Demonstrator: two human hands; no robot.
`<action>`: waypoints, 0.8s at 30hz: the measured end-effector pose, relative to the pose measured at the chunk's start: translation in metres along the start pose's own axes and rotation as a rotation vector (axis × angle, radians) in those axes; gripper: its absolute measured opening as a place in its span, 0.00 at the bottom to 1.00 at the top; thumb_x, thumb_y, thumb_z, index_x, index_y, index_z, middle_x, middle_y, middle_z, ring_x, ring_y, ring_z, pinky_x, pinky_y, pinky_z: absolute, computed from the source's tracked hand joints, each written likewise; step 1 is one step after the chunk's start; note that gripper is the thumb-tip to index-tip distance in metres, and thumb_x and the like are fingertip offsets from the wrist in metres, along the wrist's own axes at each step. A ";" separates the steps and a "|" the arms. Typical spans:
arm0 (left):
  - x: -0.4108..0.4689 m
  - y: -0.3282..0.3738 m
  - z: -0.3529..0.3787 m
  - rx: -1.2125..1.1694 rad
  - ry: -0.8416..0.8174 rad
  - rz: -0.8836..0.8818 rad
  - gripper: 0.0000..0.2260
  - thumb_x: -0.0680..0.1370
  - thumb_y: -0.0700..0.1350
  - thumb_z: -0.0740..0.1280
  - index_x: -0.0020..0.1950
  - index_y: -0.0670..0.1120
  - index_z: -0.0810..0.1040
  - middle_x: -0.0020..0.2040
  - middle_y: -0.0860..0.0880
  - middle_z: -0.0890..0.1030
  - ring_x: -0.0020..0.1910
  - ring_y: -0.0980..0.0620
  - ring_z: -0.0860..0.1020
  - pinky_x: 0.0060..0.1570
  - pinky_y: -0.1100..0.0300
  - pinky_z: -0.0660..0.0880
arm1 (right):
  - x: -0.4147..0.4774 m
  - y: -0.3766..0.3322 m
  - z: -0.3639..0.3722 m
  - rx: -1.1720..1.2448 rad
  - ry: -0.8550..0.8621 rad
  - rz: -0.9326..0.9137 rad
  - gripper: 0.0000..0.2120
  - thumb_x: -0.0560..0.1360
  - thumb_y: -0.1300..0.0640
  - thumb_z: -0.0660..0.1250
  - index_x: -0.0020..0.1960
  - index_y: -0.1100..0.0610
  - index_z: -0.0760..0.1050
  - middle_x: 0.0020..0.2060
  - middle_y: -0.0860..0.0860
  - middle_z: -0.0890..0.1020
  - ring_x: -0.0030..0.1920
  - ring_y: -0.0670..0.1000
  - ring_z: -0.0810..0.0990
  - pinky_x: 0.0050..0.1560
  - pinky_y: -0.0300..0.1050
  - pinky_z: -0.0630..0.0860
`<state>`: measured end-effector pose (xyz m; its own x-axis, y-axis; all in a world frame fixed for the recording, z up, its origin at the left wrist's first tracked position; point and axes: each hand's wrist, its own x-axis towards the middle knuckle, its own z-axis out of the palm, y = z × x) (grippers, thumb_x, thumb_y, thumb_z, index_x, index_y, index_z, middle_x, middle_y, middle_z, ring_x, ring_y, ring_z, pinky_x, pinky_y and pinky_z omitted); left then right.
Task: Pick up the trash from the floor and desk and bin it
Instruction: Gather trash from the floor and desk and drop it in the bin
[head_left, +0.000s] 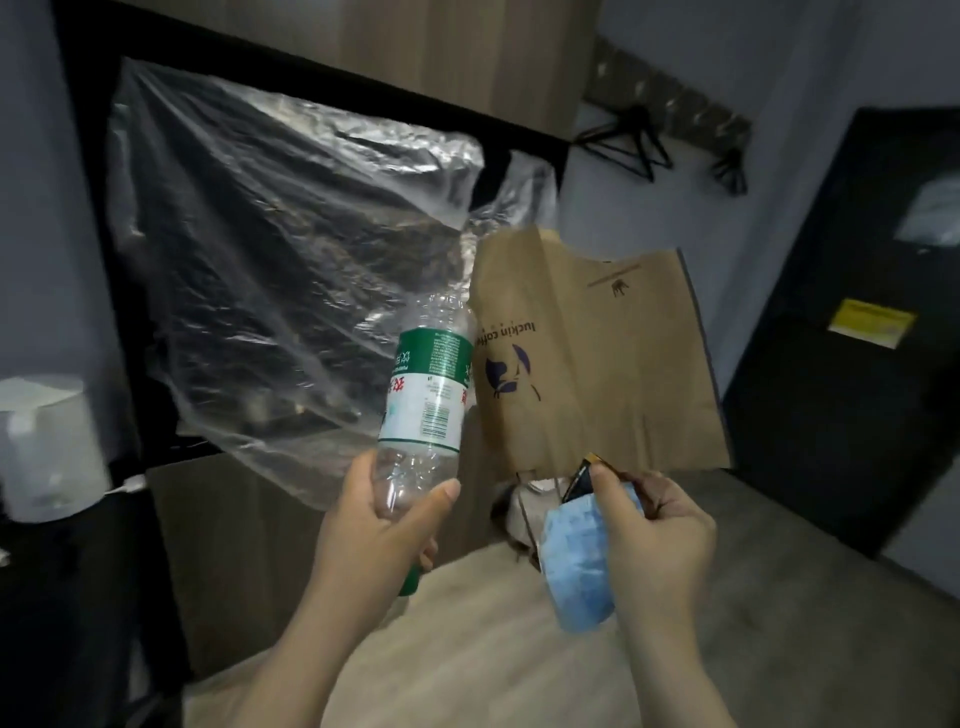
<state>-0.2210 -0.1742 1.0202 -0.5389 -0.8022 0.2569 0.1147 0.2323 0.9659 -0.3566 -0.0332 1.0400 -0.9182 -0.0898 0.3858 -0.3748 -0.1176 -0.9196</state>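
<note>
Clear crinkled plastic: the empty bottle (431, 384) is off the floor and desk, carried neck-down in the left hand (379, 525). Its green cap (410, 579) pokes out below the palm. The fingers and thumb wrap the narrow end, a grip that suits a light, squashy thing and leaves the labelled body free to go into a bin first.

The right hand (665, 525) is clamped on a bundle. Thumb and fingers pinch a blue face mask (576, 566), which hangs below the fist, and a small dark packet (579, 480) with a yellow edge. We judge the small pieces are gathered into one hand so that a single trip serves.

A brown paper bag (597, 364) shows just beyond that hand, its print upside down. Thin cords run from its lower edge toward the fingers, but we cannot tell whether they are pinched too.

Behind both hands a large clear plastic film (270, 249) drapes over a dark frame, with a cardboard box (223, 545) under it. We see no bin we can be sure of, so binning is not yet done. Wood floor (467, 665) lies below and a dark door (857, 312) stands to the right.
</note>
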 end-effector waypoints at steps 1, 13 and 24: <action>0.001 0.001 0.025 -0.014 -0.036 -0.001 0.17 0.70 0.50 0.74 0.55 0.57 0.72 0.33 0.49 0.83 0.26 0.51 0.79 0.25 0.66 0.73 | 0.013 0.005 -0.019 -0.019 0.029 0.000 0.06 0.70 0.58 0.74 0.35 0.56 0.80 0.29 0.55 0.82 0.30 0.48 0.79 0.31 0.42 0.76; 0.038 -0.013 0.244 -0.107 -0.412 -0.077 0.24 0.65 0.56 0.75 0.57 0.56 0.73 0.43 0.48 0.83 0.28 0.48 0.80 0.28 0.57 0.77 | 0.122 0.069 -0.163 -0.202 0.396 -0.014 0.12 0.70 0.58 0.73 0.30 0.57 0.76 0.26 0.47 0.80 0.26 0.40 0.76 0.27 0.28 0.69; 0.186 -0.058 0.356 -0.192 -0.496 -0.110 0.15 0.70 0.44 0.76 0.50 0.55 0.74 0.36 0.46 0.82 0.25 0.53 0.77 0.24 0.65 0.73 | 0.264 0.133 -0.132 -0.339 0.533 0.003 0.14 0.71 0.56 0.73 0.33 0.65 0.75 0.29 0.59 0.78 0.27 0.46 0.75 0.30 0.40 0.73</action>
<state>-0.6252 -0.1415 0.9999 -0.8800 -0.4499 0.1525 0.1608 0.0199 0.9868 -0.6658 0.0581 1.0099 -0.8243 0.4256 0.3734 -0.3115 0.2097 -0.9268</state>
